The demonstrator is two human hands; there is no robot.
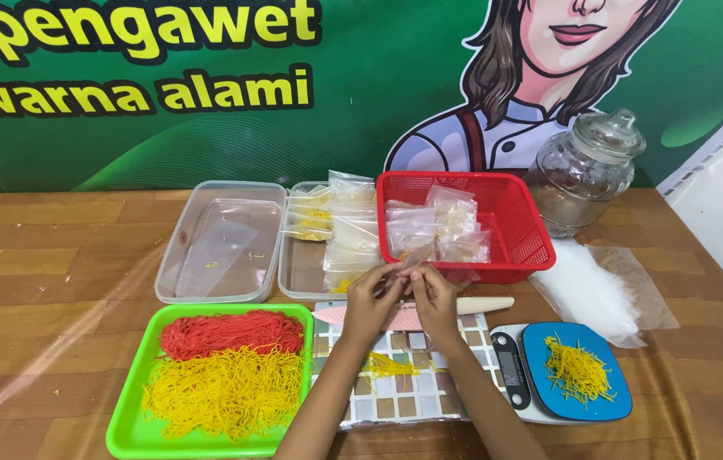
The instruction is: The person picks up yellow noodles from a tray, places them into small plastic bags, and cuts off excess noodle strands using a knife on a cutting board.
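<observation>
My left hand [371, 300] and my right hand [434, 300] meet above a checkered mat [404, 396], both pinching a small clear plastic bag [417, 255] by its mouth. A little heap of yellow noodles [387, 366] lies on the mat below my hands. A pink knife with a cream handle [481, 304] rests across the mat's far edge. In front of my hands stands a red basket [515, 221] holding several filled clear bags.
A green tray [127, 434] at the left carries red and yellow noodles. Two clear tubs [175, 255] [293, 273] sit behind it, one with filled bags. A blue-topped kitchen scale [574, 375] holds yellow noodles. A glass jar [587, 166] and a stack of empty bags [591, 290] are at the right.
</observation>
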